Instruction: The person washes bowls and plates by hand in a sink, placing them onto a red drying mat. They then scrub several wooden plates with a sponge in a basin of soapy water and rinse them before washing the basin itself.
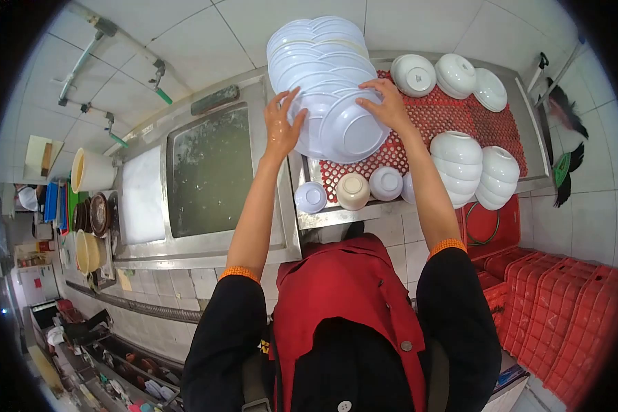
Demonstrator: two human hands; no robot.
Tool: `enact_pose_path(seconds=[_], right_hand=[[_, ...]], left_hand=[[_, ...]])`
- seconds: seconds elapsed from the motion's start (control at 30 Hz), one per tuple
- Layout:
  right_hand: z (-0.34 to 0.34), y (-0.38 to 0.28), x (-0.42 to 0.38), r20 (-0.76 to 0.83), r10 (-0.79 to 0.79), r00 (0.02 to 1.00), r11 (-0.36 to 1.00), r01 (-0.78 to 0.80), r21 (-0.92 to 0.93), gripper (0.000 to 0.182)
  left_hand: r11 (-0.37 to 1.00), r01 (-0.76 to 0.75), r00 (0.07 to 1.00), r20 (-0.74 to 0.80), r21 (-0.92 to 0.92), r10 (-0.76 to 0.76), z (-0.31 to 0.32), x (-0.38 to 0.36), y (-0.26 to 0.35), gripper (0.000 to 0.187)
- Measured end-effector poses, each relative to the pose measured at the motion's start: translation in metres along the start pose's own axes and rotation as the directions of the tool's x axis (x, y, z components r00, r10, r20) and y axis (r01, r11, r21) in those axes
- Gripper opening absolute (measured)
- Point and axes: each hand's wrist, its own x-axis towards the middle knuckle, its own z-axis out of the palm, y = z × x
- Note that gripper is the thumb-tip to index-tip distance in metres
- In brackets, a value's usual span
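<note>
Two side-by-side stacks of overturned white bowls [323, 58] overlap at the back of the metal counter. My left hand [281, 127] is at the left side of the stacks, its fingers apart and curved near the rims. On the right, my right hand [389, 108] touches the rims with its thumb and fingers spread. Between them, the nearest white bowl [358, 134] lies bottom outward, tilted against the others. Under the bowls is a red perforated mat [453, 110]. Small cups, among them a cream cup [353, 191], line the counter's front edge.
Left of the stacks is a sink basin of murky water [213, 172], beside another full of white foam [143, 199]. More white bowls [456, 165] stand upside down on the right. Red plastic crates [556, 309] are at the lower right. Taps [161, 93] project from the tiled wall.
</note>
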Motion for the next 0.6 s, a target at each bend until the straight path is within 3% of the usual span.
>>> enact_pose_path(seconds=[0.13, 0.2, 0.27, 0.33, 0.37, 0.5, 0.57, 0.6], right_hand=[[-0.009, -0.014, -0.003, -0.241, -0.085, 0.967, 0.996, 0.092, 0.015, 0.033], [-0.015, -0.017, -0.006, -0.337, -0.020, 0.941, 0.996, 0.046, 0.071, 0.032], [-0.027, -0.063, -0.019, -0.362, 0.137, 0.922, 0.982, -0.078, 0.174, 0.026], [-0.022, -0.095, -0.037, -0.398, 0.164, 0.902, 0.956, -0.046, 0.291, 0.021], [-0.013, -0.111, -0.050, -0.375, 0.196, 0.906, 0.949, -0.079, 0.304, 0.018], [0.055, -0.165, -0.114, -0.159, 0.281, 0.946, 0.948, -0.248, 0.197, 0.008], [0.111, -0.184, -0.148, -0.010, 0.328, 0.945, 0.937, -0.324, 0.129, 0.006], [0.144, -0.182, -0.178, 0.034, 0.425, 0.904, 0.897, -0.426, 0.116, 0.005]], left_hand=[[0.985, 0.164, 0.983, -0.096, 0.051, -0.159, -0.033, -0.034, -0.051, 0.040], [0.916, 0.365, 0.930, -0.111, 0.165, -0.350, -0.058, -0.069, -0.099, 0.041], [0.735, 0.592, 0.794, -0.082, 0.332, -0.602, -0.078, -0.114, -0.161, 0.046], [0.535, 0.715, 0.622, -0.060, 0.450, -0.781, -0.097, -0.159, -0.230, 0.056], [0.431, 0.750, 0.524, -0.054, 0.501, -0.850, -0.106, -0.177, -0.262, 0.061], [0.355, 0.704, 0.445, 0.007, 0.616, -0.895, -0.136, -0.218, -0.364, 0.072], [0.382, 0.685, 0.442, 0.063, 0.621, -0.895, -0.145, -0.213, -0.402, 0.074], [0.544, 0.678, 0.577, 0.101, 0.494, -0.811, -0.135, -0.214, -0.454, 0.074]])
